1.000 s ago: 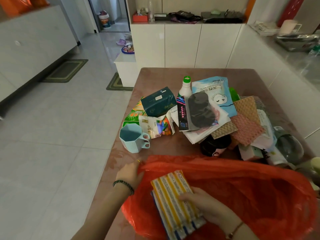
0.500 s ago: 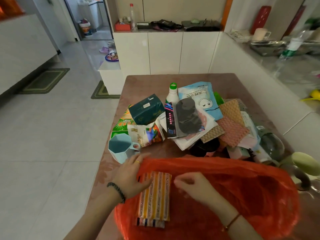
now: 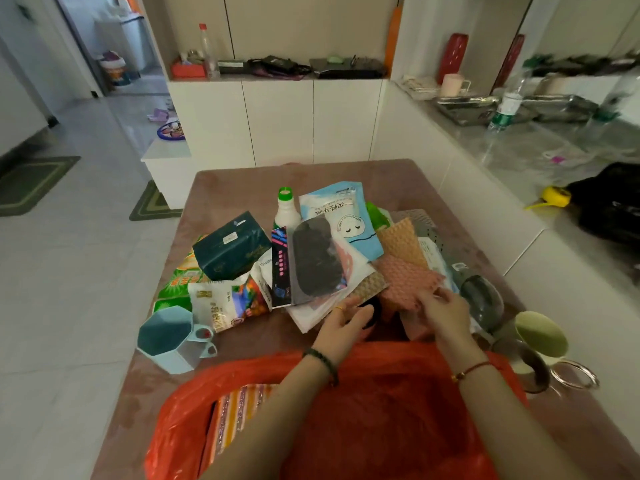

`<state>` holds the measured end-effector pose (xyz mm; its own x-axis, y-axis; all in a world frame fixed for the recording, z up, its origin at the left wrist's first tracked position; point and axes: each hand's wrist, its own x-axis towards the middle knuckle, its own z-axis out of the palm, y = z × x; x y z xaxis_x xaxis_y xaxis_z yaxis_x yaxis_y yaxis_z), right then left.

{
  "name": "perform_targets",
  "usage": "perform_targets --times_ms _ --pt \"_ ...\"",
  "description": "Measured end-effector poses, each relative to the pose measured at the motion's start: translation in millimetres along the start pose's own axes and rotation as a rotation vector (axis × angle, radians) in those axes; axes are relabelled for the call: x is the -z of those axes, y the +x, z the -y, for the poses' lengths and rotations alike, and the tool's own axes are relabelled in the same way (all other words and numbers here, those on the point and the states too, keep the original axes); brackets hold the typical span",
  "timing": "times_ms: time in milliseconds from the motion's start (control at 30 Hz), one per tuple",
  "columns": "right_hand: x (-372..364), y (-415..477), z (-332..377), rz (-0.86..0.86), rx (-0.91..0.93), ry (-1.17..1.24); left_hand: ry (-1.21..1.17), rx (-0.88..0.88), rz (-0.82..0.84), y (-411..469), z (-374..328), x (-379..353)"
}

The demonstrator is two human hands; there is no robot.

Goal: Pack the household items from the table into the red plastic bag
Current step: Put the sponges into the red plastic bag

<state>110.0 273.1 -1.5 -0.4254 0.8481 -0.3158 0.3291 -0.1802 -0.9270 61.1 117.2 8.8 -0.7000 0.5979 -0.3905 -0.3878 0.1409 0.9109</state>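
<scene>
Head view: red plastic bag [image 3: 398, 417] of thin crinkled film, mouth open at near edge of brown table [image 3: 239, 185]. Inside bag's left side, striped sponge pack [image 3: 239, 410], flat and oblong, long axis running away from bag's near edge. Just beyond bag's mouth, left hand [image 3: 341, 327] loosely curled on black round item [image 3: 369, 311]; grip unclear. Right hand [image 3: 441, 308] beside it, fingers pinching pink waffle-textured cloth [image 3: 405, 280]. Left of bag, pale blue octagonal mug [image 3: 169, 337] tipped.
</scene>
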Motion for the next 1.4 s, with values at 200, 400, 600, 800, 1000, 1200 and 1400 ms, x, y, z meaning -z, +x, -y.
perform_targets --times_ms 200,400,600,800,1000,1200,1400 --pt "18.7 -61.4 -8.8 0.277 0.175 0.133 -0.438 0.134 0.017 20.6 -9.3 -32.0" --pt "19.2 3.8 23.4 0.036 0.259 0.049 -0.509 0.079 -0.143 36.3 -12.7 -16.2" --pt "-21.7 80.7 42.6 0.065 0.517 -0.775 -0.375 0.109 -0.241 36.2 -7.6 11.1" --pt "-15.5 51.0 43.6 -0.055 0.577 -0.247 -0.463 0.068 -0.295 30.9 -4.0 27.4" --pt "-7.6 -28.9 38.7 0.643 0.401 -0.273 -0.442 0.010 -0.181 18.8 -3.5 23.1" --pt "-31.1 -8.3 22.3 0.213 0.349 -0.214 -0.423 0.073 -0.237 5.7 3.3 39.3" --pt "-57.1 20.1 11.5 0.307 0.205 -0.457 -0.460 0.046 -0.294 -12.7 3.0 60.6"
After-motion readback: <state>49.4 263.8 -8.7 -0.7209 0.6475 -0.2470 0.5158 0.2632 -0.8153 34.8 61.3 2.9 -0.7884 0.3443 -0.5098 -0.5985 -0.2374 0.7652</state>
